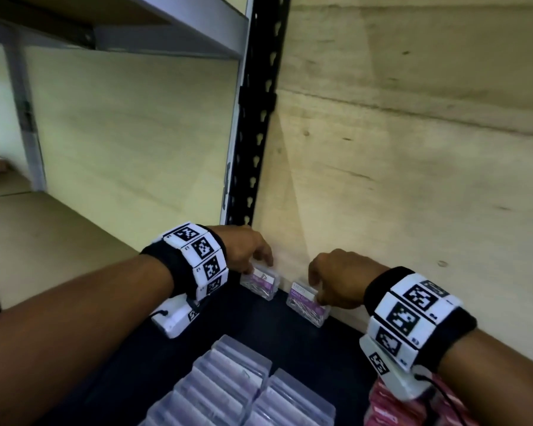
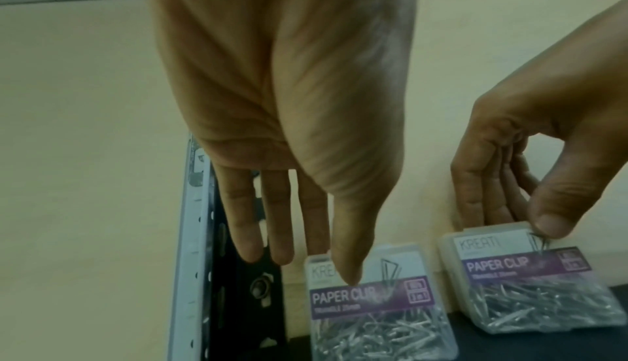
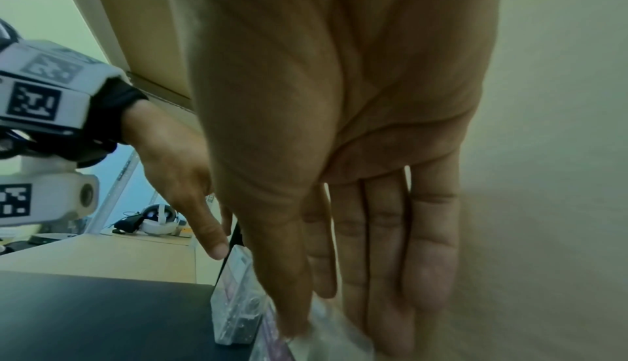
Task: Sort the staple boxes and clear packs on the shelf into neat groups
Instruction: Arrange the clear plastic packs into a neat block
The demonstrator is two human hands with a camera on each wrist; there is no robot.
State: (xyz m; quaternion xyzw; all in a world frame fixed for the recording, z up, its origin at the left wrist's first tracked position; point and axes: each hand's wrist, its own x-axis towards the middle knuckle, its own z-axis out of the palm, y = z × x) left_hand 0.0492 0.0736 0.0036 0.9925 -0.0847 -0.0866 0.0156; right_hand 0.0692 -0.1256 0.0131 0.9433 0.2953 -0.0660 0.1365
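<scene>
Two clear packs of paper clips with purple labels stand at the back of the black shelf (image 1: pixel 290 342), against the plywood wall. My left hand (image 1: pixel 260 265) pinches the top of the left clear pack (image 1: pixel 260 284); in the left wrist view its thumb lies on the front of that pack (image 2: pixel 374 321) and its index finger goes behind. My right hand (image 1: pixel 316 287) pinches the top of the right clear pack (image 1: pixel 305 307), thumb in front and fingers behind (image 2: pixel 493 205). The right pack (image 2: pixel 530 286) tilts back. Red staple boxes (image 1: pixel 391 410) show at the bottom right, partly behind my right wrist.
Two rows of several more clear packs (image 1: pixel 228 385) lie at the front of the shelf. A black perforated upright post (image 1: pixel 253 149) rises just left of my left hand. The plywood wall (image 1: pixel 413 179) closes the back. Bare shelf lies between the rows and the two held packs.
</scene>
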